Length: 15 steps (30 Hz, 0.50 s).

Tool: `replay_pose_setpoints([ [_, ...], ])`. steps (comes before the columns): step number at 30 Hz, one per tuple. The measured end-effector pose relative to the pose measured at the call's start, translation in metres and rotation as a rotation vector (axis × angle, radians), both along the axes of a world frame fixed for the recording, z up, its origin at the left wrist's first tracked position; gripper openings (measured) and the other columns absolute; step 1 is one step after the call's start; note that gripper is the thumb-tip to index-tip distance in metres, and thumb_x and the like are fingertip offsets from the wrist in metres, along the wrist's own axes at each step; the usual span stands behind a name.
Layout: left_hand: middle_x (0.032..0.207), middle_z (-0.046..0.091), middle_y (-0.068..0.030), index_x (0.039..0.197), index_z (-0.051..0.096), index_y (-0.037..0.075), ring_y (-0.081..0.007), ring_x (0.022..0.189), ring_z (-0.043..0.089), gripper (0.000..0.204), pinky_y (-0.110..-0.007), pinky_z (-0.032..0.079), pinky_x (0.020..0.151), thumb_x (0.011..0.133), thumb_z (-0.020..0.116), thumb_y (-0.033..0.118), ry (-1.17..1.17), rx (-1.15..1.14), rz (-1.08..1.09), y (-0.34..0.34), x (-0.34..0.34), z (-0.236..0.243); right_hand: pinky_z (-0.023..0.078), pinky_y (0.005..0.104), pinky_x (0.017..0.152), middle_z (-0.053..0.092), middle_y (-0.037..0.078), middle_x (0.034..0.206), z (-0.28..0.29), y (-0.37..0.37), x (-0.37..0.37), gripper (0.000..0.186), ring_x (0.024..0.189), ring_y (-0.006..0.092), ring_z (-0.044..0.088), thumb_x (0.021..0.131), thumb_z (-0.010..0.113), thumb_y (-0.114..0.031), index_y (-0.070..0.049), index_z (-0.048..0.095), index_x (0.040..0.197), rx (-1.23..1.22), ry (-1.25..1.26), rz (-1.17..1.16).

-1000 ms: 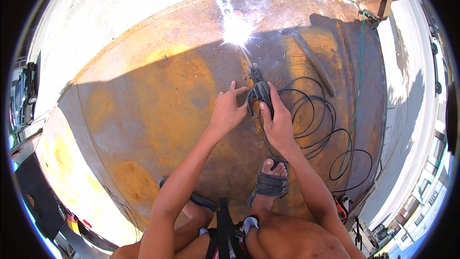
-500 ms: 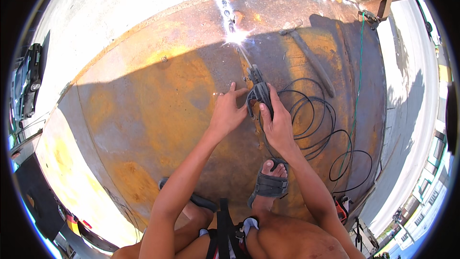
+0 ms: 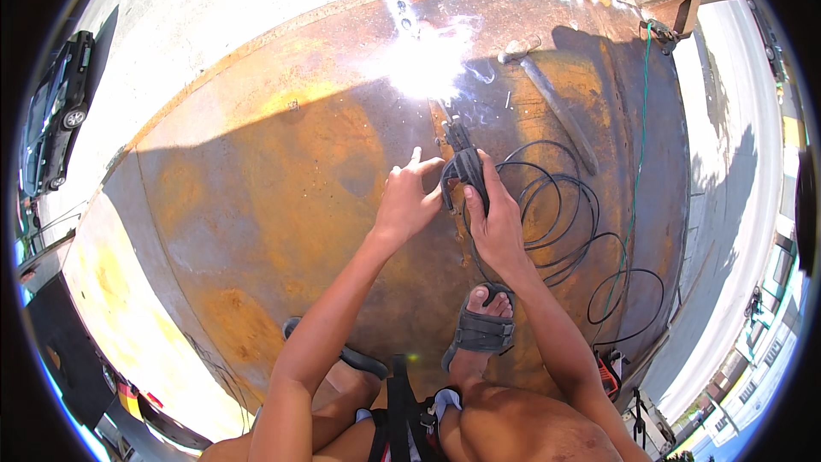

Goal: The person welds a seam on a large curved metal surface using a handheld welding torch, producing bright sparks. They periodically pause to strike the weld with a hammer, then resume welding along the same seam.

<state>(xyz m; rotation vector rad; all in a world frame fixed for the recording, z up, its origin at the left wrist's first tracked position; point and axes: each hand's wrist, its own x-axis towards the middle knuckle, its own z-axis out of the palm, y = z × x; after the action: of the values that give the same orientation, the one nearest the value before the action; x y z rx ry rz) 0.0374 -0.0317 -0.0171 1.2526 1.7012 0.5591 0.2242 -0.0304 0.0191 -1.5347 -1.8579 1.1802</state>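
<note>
An outdoor welding site in full sun: a big rusty steel plate (image 3: 256,205) fills the centre, weld glare (image 3: 423,64) at twelve o'clock, coiled cable (image 3: 556,214) at three, a parked car (image 3: 53,107) at nine.

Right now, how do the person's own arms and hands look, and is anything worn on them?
Both forearms are bare from the lower edge of the picture up to the hands: no sleeves, no gloves. The left hand and the right hand show no ring, watch or wristband that I can make out. Both arms are slim and partly lit by strong sun. No markings are visible on them.
</note>
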Motion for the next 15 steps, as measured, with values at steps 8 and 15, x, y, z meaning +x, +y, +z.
replay_pose_setpoints([
  [8,0.141,0.053,-0.0421,0.129,0.078,0.008,-0.046,0.082,0.076,0.052,-0.045,0.061,0.082,0.086,0.082,0.036,0.114,0.061,-0.007,-0.0002,0.0032,-0.002,0.057,0.0516,0.099,0.064,0.034,0.142,-0.0052,-0.0026,0.0036,0.059,0.126,0.0501,0.067,0.113,0.057,-0.027,0.002,0.041,0.162,0.123,0.044,-0.017],
  [15,0.141,0.054,-0.0416,0.129,0.078,0.008,-0.0465,0.081,0.076,0.052,-0.045,0.061,0.081,0.087,0.082,0.038,0.115,0.077,-0.011,-0.001,0.0029,-0.0024,0.056,0.0512,0.101,0.064,0.033,0.141,-0.0056,-0.0021,0.0035,0.056,0.127,0.0502,0.066,0.113,0.057,-0.027,0.003,0.043,0.159,0.091,0.028,-0.011],
])
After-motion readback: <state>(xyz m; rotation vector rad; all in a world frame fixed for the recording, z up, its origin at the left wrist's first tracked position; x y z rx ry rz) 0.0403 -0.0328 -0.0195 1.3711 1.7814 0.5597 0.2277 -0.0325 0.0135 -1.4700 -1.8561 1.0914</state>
